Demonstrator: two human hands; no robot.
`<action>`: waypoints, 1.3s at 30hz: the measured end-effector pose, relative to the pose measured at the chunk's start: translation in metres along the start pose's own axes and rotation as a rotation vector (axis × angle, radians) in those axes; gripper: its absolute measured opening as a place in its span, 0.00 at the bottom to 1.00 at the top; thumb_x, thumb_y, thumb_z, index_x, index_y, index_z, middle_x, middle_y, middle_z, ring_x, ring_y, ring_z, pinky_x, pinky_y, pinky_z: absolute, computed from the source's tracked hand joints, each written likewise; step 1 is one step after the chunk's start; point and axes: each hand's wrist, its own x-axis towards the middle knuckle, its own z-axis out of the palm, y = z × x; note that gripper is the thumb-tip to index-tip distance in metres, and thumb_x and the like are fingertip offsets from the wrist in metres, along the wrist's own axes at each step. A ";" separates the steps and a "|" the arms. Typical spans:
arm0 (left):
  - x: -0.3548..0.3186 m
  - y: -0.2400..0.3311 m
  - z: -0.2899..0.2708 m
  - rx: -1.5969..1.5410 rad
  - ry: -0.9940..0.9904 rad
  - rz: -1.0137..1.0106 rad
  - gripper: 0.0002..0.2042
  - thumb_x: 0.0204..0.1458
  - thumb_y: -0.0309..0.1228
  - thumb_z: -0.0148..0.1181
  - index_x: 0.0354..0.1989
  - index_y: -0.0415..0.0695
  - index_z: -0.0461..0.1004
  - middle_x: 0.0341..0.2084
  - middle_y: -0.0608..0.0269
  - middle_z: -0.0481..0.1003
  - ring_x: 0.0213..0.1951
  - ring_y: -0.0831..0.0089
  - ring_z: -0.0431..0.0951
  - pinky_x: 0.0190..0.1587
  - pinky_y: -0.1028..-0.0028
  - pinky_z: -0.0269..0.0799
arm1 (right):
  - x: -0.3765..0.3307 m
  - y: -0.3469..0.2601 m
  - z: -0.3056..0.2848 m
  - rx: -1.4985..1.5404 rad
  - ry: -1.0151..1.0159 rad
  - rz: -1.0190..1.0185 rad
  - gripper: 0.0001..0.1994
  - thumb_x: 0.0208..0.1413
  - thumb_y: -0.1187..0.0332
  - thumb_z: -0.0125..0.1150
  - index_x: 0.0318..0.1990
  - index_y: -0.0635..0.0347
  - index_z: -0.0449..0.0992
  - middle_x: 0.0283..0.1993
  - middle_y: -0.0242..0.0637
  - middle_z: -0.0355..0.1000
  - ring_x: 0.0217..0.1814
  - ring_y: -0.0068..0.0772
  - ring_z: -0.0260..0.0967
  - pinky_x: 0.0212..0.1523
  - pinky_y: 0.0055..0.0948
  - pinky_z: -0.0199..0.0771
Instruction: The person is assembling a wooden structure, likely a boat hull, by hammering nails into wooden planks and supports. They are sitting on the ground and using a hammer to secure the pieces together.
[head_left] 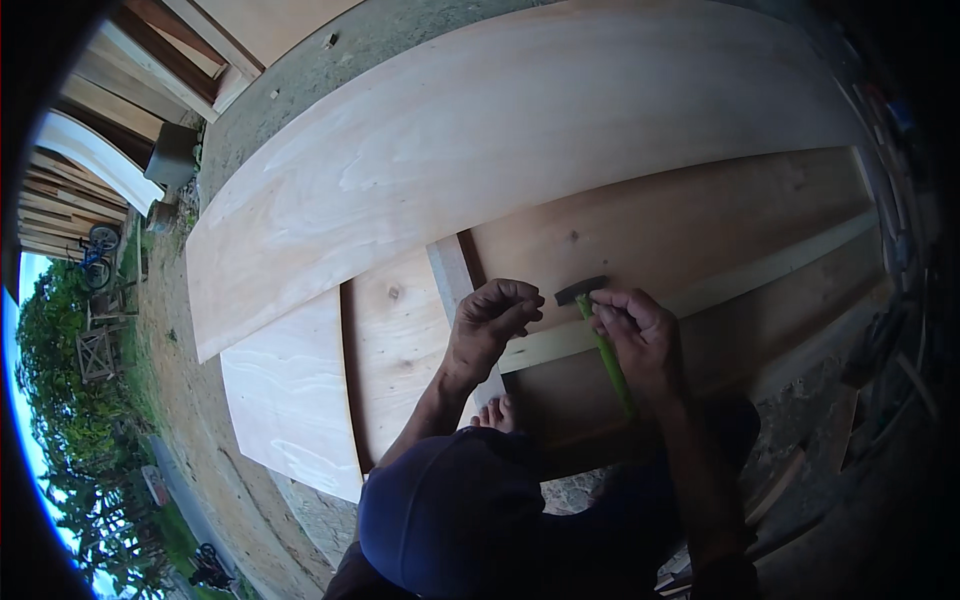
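My right hand (640, 335) grips a hammer (598, 330) with a green handle and a dark head; the head rests just above a pale wooden batten (740, 280) that runs across a plywood panel (690, 220). My left hand (490, 320) is curled shut at the batten's near end, fingertips pinched together; whether it holds a nail is too small to tell. A bare foot (495, 412) shows below the left wrist. A dark blue cap brim (450, 520) fills the lower middle.
A large pale plywood sheet (480, 140) lies over the panels at the back. Another light board (290, 395) lies at the left. Stacked timber (110, 110) stands far left, on a dirt ground (190, 400). Tools and scraps (880, 340) lie at the right.
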 end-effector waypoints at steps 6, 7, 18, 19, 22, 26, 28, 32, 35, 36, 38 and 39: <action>0.016 -0.015 -0.038 -0.312 0.075 0.065 0.05 0.59 0.21 0.61 0.42 0.41 0.77 0.36 0.60 0.81 0.37 0.74 0.81 0.40 0.75 0.76 | 0.059 0.027 0.084 -0.273 -0.180 -0.035 0.06 0.60 0.77 0.60 0.41 0.64 0.69 0.33 0.43 0.75 0.37 0.31 0.77 0.39 0.32 0.77; 0.018 -0.023 -0.042 -0.349 0.127 0.048 0.06 0.58 0.20 0.61 0.43 0.41 0.77 0.36 0.60 0.81 0.37 0.74 0.81 0.40 0.74 0.76 | 0.062 0.035 0.088 -0.292 -0.193 0.000 0.07 0.59 0.76 0.61 0.41 0.64 0.69 0.33 0.43 0.75 0.37 0.34 0.77 0.39 0.33 0.77; 0.019 -0.068 -0.057 0.261 0.154 -0.077 0.06 0.55 0.23 0.61 0.38 0.43 0.72 0.31 0.61 0.80 0.34 0.73 0.80 0.37 0.70 0.77 | 0.035 0.048 0.049 -0.601 -0.242 0.130 0.17 0.59 0.74 0.61 0.56 0.61 0.70 0.43 0.49 0.76 0.48 0.46 0.77 0.47 0.41 0.76; 0.016 -0.065 -0.056 0.454 0.174 -0.064 0.06 0.55 0.24 0.61 0.38 0.43 0.72 0.31 0.61 0.80 0.34 0.72 0.81 0.38 0.69 0.77 | 0.031 0.047 0.032 -0.711 -0.234 0.092 0.19 0.59 0.73 0.61 0.58 0.61 0.69 0.46 0.50 0.75 0.50 0.46 0.76 0.49 0.42 0.76; 0.012 -0.070 -0.055 0.691 0.220 -0.084 0.07 0.54 0.27 0.61 0.38 0.41 0.71 0.29 0.58 0.79 0.34 0.67 0.82 0.38 0.65 0.77 | 0.010 0.053 -0.012 -0.921 -0.218 0.103 0.22 0.61 0.70 0.60 0.62 0.60 0.66 0.51 0.50 0.73 0.53 0.48 0.75 0.53 0.43 0.74; 0.011 -0.074 -0.050 0.764 0.265 -0.072 0.07 0.57 0.29 0.58 0.41 0.45 0.70 0.31 0.47 0.79 0.36 0.45 0.81 0.38 0.56 0.75 | -0.015 0.070 -0.018 -0.720 -0.171 0.289 0.24 0.64 0.67 0.57 0.66 0.60 0.63 0.55 0.51 0.71 0.52 0.50 0.74 0.52 0.44 0.74; 0.011 -0.074 -0.049 0.767 0.265 -0.051 0.07 0.57 0.29 0.59 0.42 0.46 0.70 0.31 0.48 0.79 0.35 0.45 0.81 0.38 0.56 0.75 | -0.017 0.069 -0.010 -0.338 -0.121 0.630 0.25 0.64 0.67 0.55 0.67 0.60 0.62 0.55 0.52 0.71 0.51 0.52 0.75 0.52 0.45 0.74; 0.014 -0.066 -0.048 0.815 0.237 -0.086 0.06 0.57 0.29 0.59 0.41 0.46 0.70 0.30 0.50 0.79 0.36 0.45 0.81 0.38 0.56 0.76 | -0.024 0.087 0.000 -0.257 -0.119 0.555 0.25 0.64 0.68 0.53 0.67 0.61 0.61 0.54 0.55 0.72 0.49 0.57 0.76 0.52 0.46 0.75; 0.015 -0.068 -0.052 0.823 0.207 -0.068 0.07 0.56 0.29 0.60 0.41 0.46 0.70 0.30 0.51 0.80 0.36 0.45 0.81 0.38 0.55 0.75 | -0.025 0.099 -0.003 -0.379 -0.141 0.339 0.26 0.64 0.68 0.53 0.68 0.61 0.60 0.53 0.58 0.74 0.50 0.61 0.76 0.51 0.46 0.75; 0.016 -0.067 -0.053 0.859 0.187 -0.076 0.08 0.55 0.29 0.60 0.41 0.46 0.69 0.31 0.51 0.80 0.36 0.44 0.81 0.38 0.55 0.75 | -0.020 0.090 -0.001 -0.414 -0.179 0.341 0.26 0.64 0.69 0.53 0.68 0.61 0.60 0.53 0.60 0.73 0.51 0.62 0.76 0.52 0.46 0.74; 0.015 -0.064 -0.054 0.929 0.144 -0.091 0.09 0.55 0.29 0.60 0.42 0.47 0.69 0.31 0.50 0.80 0.37 0.44 0.81 0.39 0.53 0.74 | -0.010 0.064 0.001 -0.485 -0.253 0.343 0.26 0.63 0.69 0.53 0.68 0.61 0.60 0.53 0.62 0.73 0.54 0.64 0.74 0.53 0.47 0.74; 0.015 -0.064 -0.054 0.939 0.133 -0.086 0.09 0.54 0.29 0.60 0.42 0.47 0.68 0.31 0.50 0.80 0.37 0.43 0.80 0.39 0.52 0.74 | -0.006 0.057 0.003 -0.482 -0.291 0.324 0.26 0.63 0.69 0.54 0.68 0.61 0.60 0.54 0.63 0.72 0.55 0.64 0.73 0.53 0.48 0.74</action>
